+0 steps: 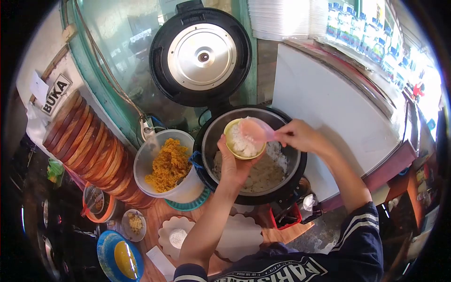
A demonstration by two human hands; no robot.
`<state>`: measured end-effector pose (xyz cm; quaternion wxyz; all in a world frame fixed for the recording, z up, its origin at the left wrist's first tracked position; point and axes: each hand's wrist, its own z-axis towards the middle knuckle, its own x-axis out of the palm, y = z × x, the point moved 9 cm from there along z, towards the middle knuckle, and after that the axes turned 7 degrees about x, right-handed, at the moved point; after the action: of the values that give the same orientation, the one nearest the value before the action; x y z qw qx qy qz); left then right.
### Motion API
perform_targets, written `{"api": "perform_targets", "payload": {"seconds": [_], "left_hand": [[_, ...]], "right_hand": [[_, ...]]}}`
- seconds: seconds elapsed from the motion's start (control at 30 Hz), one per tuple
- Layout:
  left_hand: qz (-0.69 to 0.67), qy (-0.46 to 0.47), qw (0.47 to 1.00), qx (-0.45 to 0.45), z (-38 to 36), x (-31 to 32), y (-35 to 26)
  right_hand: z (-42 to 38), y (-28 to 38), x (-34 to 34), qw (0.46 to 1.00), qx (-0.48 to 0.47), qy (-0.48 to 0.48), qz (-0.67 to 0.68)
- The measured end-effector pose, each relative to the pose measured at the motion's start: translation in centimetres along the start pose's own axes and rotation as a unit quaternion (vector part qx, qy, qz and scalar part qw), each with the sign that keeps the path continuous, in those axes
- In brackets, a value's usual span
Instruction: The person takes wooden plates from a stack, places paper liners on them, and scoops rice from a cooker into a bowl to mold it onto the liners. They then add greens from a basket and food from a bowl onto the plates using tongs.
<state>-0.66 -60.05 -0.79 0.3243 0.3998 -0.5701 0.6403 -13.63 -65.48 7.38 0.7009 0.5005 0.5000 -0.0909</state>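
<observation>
My left hand (233, 165) is wrapped round a small yellow bowl (229, 149) and holds it above the rice cooker. White rice (243, 143) fills the bowl. In my right hand (297, 136) is the handle of a pink rice paddle (257, 130), its blade resting on the rice in the bowl. Below both hands stands the rice cooker (300, 165) with cooked rice (267, 175) inside its metal pot. Its round lid (202, 56) is raised behind it.
Left of the cooker stands a clear tub (140, 162) of orange shredded food (169, 167). Stacked wooden plates (94, 150) lean farther left. Nearer are a blue bowl (105, 263) with yellow liquid and scalloped plates (239, 237). A white panel (319, 113) stands to the right.
</observation>
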Motion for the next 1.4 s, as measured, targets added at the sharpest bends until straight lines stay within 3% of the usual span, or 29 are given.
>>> {"api": "perform_targets", "payload": {"seconds": [0.07, 0.13, 0.17, 0.27, 0.3, 0.37, 0.4, 0.47, 0.6, 0.73, 0.87, 0.97, 1.0, 1.07, 1.1, 1.2, 1.33, 1.4], "left_hand": [[0.037, 0.017, 0.999, -0.004, 0.0, 0.0, 0.1], [0.049, 0.015, 0.999, -0.006, 0.1, 0.0, 0.3], [0.060, 0.012, 0.998, -0.006, 0.0, 0.0, 0.4], [0.059, 0.027, 0.998, 0.007, 0.2, 0.2, 0.4], [0.061, 0.027, 0.998, 0.006, 0.2, 0.2, 0.2], [0.083, 0.008, 0.996, 0.023, 0.2, -0.3, -0.8], [0.082, 0.004, 0.996, 0.025, 0.1, -0.7, -0.9], [0.104, 0.012, 0.994, 0.019, 0.6, -1.3, -0.8], [0.105, 0.025, 0.994, 0.013, 0.5, -1.3, -0.4], [0.148, 0.002, 0.988, 0.042, -0.3, -1.2, -1.1], [0.134, -0.003, 0.990, 0.054, -0.3, -1.3, -1.4], [0.137, -0.002, 0.990, 0.044, -0.3, -1.6, -1.9], [0.137, -0.003, 0.990, 0.045, -0.3, -1.7, -1.8], [0.205, -0.035, 0.976, 0.058, -0.4, -2.6, -1.6], [0.208, -0.034, 0.976, 0.055, -0.5, -2.6, -1.5], [0.163, -0.003, 0.985, 0.062, -0.3, -2.1, -1.5], [0.188, -0.011, 0.978, 0.087, -0.1, -2.2, -2.1], [0.176, -0.005, 0.981, 0.083, -0.1, -1.8, -2.5]], "right_hand": [[-0.1, 0.5, 0.5, 1.000, -0.007, -0.028, -0.004], [-0.2, 1.7, 1.4, 0.993, -0.062, -0.058, -0.078], [-0.9, 3.1, 1.2, 0.979, -0.130, -0.121, -0.105], [-0.6, 1.9, 1.6, 0.970, -0.108, -0.169, -0.137], [-1.1, 2.2, 0.8, 0.970, -0.108, -0.171, -0.136], [-2.3, 2.7, -2.8, 0.975, -0.074, -0.207, 0.014], [-2.7, 3.0, -2.5, 0.976, -0.075, -0.203, 0.015], [-3.2, 3.8, 0.6, 0.992, -0.104, -0.062, 0.041], [-1.5, 2.4, 3.4, 0.984, -0.145, -0.103, -0.010], [-1.1, 2.0, 3.3, 0.992, -0.084, -0.095, -0.013], [-0.9, 1.5, 2.2, 0.987, -0.115, -0.108, -0.035], [-0.7, 0.3, -1.8, 0.986, -0.034, -0.160, 0.003], [-0.6, 0.4, -1.5, 0.987, -0.035, -0.160, 0.003], [0.0, 0.8, 0.5, 0.992, -0.057, -0.066, 0.094], [0.2, 1.1, 2.3, 0.997, -0.039, 0.006, 0.062], [-0.5, 1.5, 4.7, 0.998, -0.039, 0.039, 0.029], [-0.7, 1.2, 5.3, 0.997, -0.061, 0.011, 0.037], [-0.7, 0.9, 3.7, 0.998, -0.025, -0.040, 0.043]]}}
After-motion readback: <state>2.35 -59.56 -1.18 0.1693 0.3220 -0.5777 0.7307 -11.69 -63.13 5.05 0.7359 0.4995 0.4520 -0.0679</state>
